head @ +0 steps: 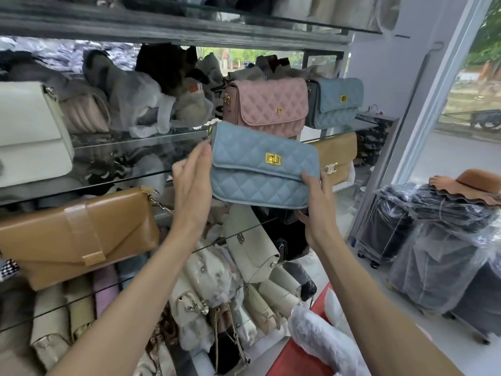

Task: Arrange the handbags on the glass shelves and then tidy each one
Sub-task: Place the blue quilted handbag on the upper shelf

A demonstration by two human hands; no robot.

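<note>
held bag: blue quilted handbag [264,169] with a gold turn-lock clasp [273,158], flap closed, held in the air in front of the shelving, tilted slightly down to the right
left hand [193,175]: fingers straight, flat against the bag's left end — pressing, not curled round it
right hand [315,202]: grasping the bag's lower right corner, thumb on the front, fingers underneath
shelf behind: glass shelf [130,142] at roughly the bag's height; its right part carries a pink quilted handbag [267,105] and, just right of that, a second blue quilted bag [336,103], both upright and facing out
in the way: the held bag overlaps the lower edge of the pink one from this view — cannot tell if they touch
shelf, left part: white flap bag [31,131] at the far left, then crumpled plastic wrap [141,104] and a heap of loose bags behind it
below right: tan bag with a gold emblem [336,158], partly hidden by the held bag and right hand
below left: large tan envelope bag [78,234] standing on a lower shelf
lower shelves: cream and beige bags [252,251] packed close together, many in plastic
floor right: plastic-wrapped suitcases [433,253] with a brown brimmed hat [471,185] on top
near right forearm: red surface [298,356] with a wrapped white bundle [325,340] on it
</note>
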